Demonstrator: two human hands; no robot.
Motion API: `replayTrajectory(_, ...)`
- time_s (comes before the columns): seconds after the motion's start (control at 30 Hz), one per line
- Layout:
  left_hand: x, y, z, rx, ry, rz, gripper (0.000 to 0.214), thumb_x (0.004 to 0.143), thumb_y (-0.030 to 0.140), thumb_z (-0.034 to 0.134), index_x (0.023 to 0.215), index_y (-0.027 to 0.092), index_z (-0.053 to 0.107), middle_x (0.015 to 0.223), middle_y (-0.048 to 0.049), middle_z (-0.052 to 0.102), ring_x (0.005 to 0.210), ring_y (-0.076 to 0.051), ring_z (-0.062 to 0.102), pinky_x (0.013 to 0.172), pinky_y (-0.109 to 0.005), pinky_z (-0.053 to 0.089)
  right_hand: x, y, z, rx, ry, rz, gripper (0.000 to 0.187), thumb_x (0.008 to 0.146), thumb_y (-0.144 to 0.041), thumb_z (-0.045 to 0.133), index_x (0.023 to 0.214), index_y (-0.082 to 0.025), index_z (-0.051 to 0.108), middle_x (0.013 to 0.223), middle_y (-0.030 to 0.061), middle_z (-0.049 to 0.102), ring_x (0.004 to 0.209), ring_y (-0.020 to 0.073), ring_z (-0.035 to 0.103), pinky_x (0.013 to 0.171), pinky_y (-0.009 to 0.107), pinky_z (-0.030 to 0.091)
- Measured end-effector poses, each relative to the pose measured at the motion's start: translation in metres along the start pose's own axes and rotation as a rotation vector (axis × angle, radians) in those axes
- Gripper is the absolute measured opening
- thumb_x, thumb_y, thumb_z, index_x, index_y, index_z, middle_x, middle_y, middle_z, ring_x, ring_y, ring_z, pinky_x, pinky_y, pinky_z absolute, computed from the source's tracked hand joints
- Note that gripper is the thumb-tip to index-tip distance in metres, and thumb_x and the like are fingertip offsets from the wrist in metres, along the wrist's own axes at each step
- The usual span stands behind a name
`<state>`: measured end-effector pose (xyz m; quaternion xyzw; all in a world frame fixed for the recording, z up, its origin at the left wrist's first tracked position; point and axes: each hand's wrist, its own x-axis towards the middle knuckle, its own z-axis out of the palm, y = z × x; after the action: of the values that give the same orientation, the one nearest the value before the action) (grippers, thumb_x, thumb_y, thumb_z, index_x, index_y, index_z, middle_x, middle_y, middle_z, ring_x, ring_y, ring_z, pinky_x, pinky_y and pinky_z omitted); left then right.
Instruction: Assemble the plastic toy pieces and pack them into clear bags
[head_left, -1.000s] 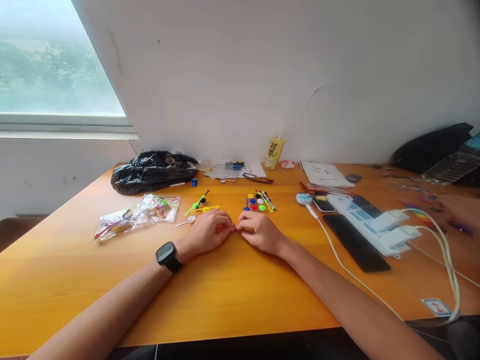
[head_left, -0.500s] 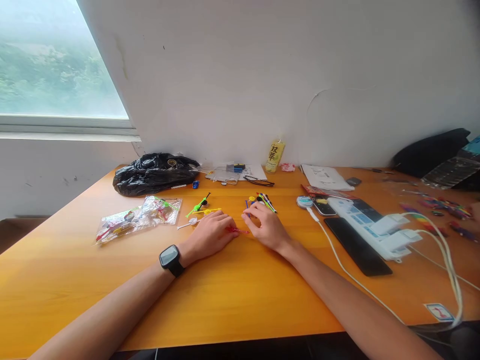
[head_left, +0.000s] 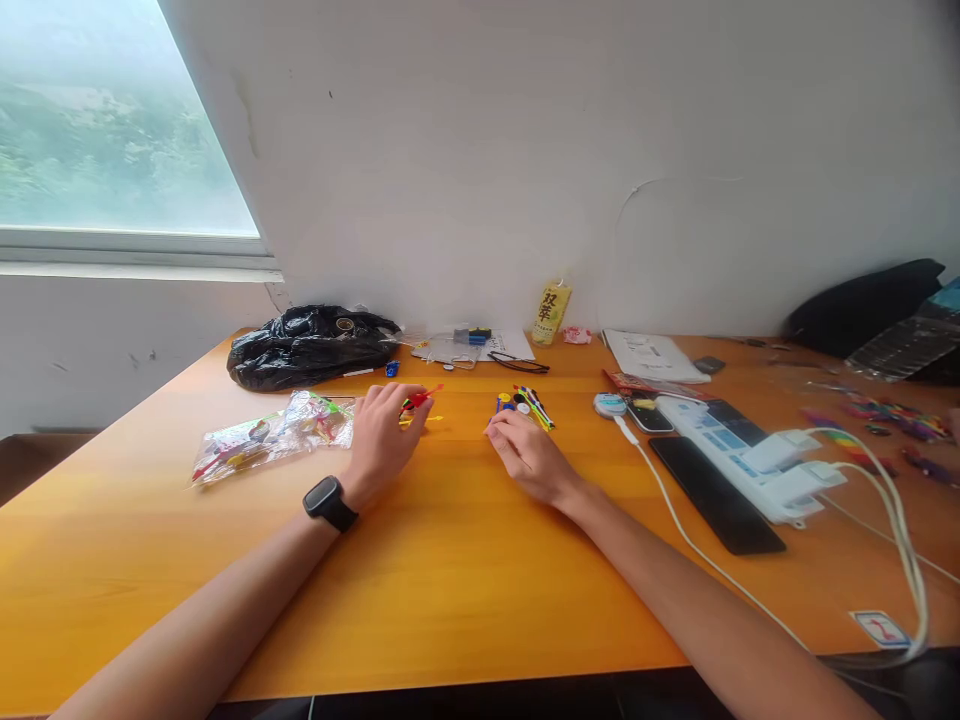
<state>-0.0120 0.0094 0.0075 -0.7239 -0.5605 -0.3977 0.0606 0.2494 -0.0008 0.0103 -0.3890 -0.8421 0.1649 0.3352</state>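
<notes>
My left hand, with a black watch on the wrist, reaches over the small parts at the table's middle left. Its thumb and fingers close on a thin red plastic piece. A yellow stick-like piece lies just beyond the thumb; other parts there are hidden by the hand. On the right, my right hand rests low over the wood, fingers curled together; whatever is in them is hidden. Right behind it are blue pieces, a white disc and a bundle of coloured sticks.
Clear plastic packets of parts lie left, below a black plastic bag. Glasses and a yellow bottle are at the back. A white power strip with cables and a black phone-like slab occupy the right.
My left hand has moved left and away from me, carrying the red piece from the middle to the parts on the left. My right hand stays nearly in place, its fingers more curled.
</notes>
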Motion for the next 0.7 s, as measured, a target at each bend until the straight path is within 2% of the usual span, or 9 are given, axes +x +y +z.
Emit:
replayTrajectory(0.1, 0.007, -0.021, 0.002, 0.078, 0.006, -0.15, 0.021, 0.102, 0.045, 0.06, 0.103, 0.027, 0.071, 0.105, -0.0038, 0.076, 0.097, -0.029, 0.062, 0.083, -0.041, 0.043, -0.001, -0.004, 0.001, 0.031, -0.058, -0.06, 0.037, 0.111, -0.033, 0.043, 0.085, -0.021, 0.066, 0.105, 0.0076, 0.069, 0.103, 0.0231, 0.063, 0.094, 0.04, 0.048)
replayTrajectory(0.23, 0.008, -0.037, 0.011, 0.059, -0.136, -0.207, 0.027, 0.101, 0.047, 0.058, 0.108, 0.024, 0.071, 0.109, -0.007, 0.076, 0.098, -0.03, 0.065, 0.082, -0.039, 0.046, -0.002, -0.009, 0.004, 0.066, -0.12, -0.156, 0.025, 0.107, -0.029, 0.054, 0.088, -0.023, 0.07, 0.1, 0.0071, 0.07, 0.103, 0.0237, 0.063, 0.096, 0.04, 0.05)
replayTrajectory(0.33, 0.005, -0.036, 0.017, -0.032, -0.235, -0.142, 0.029, 0.101, 0.046, 0.057, 0.112, 0.023, 0.071, 0.111, -0.0077, 0.076, 0.1, -0.028, 0.067, 0.084, -0.038, 0.048, -0.003, -0.007, 0.007, 0.024, -0.074, -0.164, 0.013, 0.102, -0.027, 0.061, 0.101, -0.023, 0.073, 0.108, 0.0086, 0.07, 0.109, 0.0248, 0.063, 0.099, 0.042, 0.051)
replayTrajectory(0.47, 0.0, -0.023, 0.016, -0.077, -0.304, 0.001, 0.039, 0.106, 0.049, 0.048, 0.122, 0.022, 0.072, 0.113, -0.0093, 0.075, 0.104, -0.028, 0.065, 0.093, -0.041, 0.049, -0.004, 0.0, 0.01, -0.047, -0.032, -0.1, 0.021, 0.101, -0.028, 0.064, 0.119, -0.022, 0.072, 0.126, 0.0122, 0.066, 0.119, 0.0272, 0.062, 0.106, 0.046, 0.051)
replayTrajectory(0.57, -0.003, -0.013, 0.01, -0.127, -0.381, 0.123, 0.048, 0.108, 0.052, 0.046, 0.141, 0.023, 0.064, 0.122, -0.0109, 0.071, 0.113, -0.029, 0.062, 0.1, -0.044, 0.049, -0.005, 0.002, 0.011, 0.003, -0.043, -0.068, 0.016, 0.101, -0.028, 0.062, 0.106, -0.021, 0.076, 0.127, 0.0123, 0.066, 0.12, 0.0264, 0.065, 0.107, 0.045, 0.053)
replayTrajectory(0.7, -0.008, -0.006, 0.005, -0.204, -0.461, 0.216, 0.058, 0.105, 0.053, 0.053, 0.156, 0.027, 0.05, 0.134, -0.0125, 0.066, 0.125, -0.031, 0.058, 0.109, -0.049, 0.047, -0.004, -0.001, 0.012, 0.111, -0.038, -0.063, 0.019, 0.101, -0.026, 0.062, 0.09, -0.021, 0.077, 0.121, 0.0105, 0.07, 0.111, 0.0237, 0.069, 0.101, 0.041, 0.056)
